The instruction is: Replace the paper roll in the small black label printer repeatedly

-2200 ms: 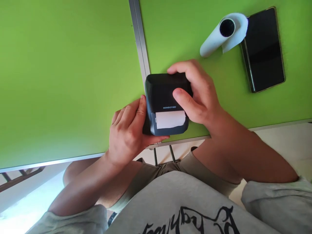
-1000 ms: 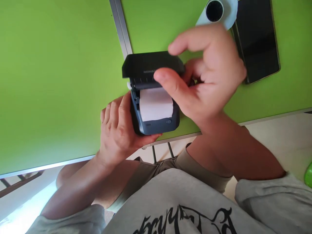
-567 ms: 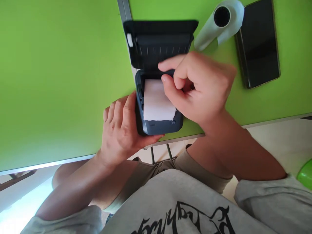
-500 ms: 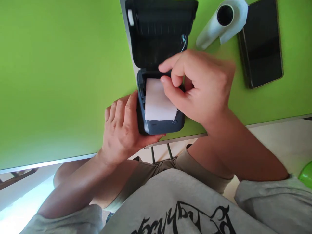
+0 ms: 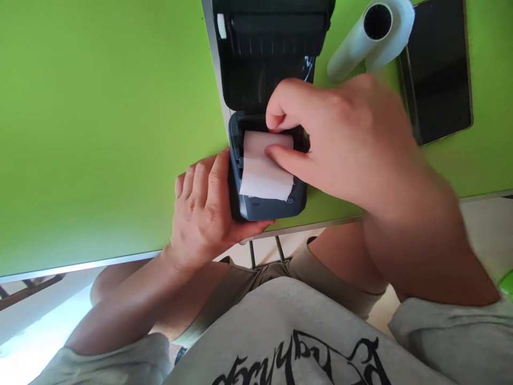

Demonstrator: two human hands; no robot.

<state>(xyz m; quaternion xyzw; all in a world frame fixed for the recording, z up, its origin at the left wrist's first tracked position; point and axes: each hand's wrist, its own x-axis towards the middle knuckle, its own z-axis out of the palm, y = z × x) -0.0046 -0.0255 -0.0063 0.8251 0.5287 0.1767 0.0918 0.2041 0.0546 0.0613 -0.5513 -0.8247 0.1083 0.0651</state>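
A small dark grey label printer (image 5: 264, 206) stands at the near edge of a green table, its lid (image 5: 268, 53) swung fully open away from me. A white paper roll (image 5: 262, 171) lies in its open bay. My left hand (image 5: 202, 206) grips the printer's left side and bottom corner. My right hand (image 5: 340, 139) reaches in from the right, thumb and fingers pinched on the paper roll inside the bay.
A second white paper roll (image 5: 371, 35) lies on the green table (image 5: 100, 133) behind the printer, next to a black phone (image 5: 438, 69) lying face up. A metal seam (image 5: 212, 69) splits the tabletop. My lap and grey shirt fill the bottom.
The printer's lid was shut, then my right hand lifted it fully open. That hand then dropped into the bay and took hold of the paper roll. My left hand kept its grip.
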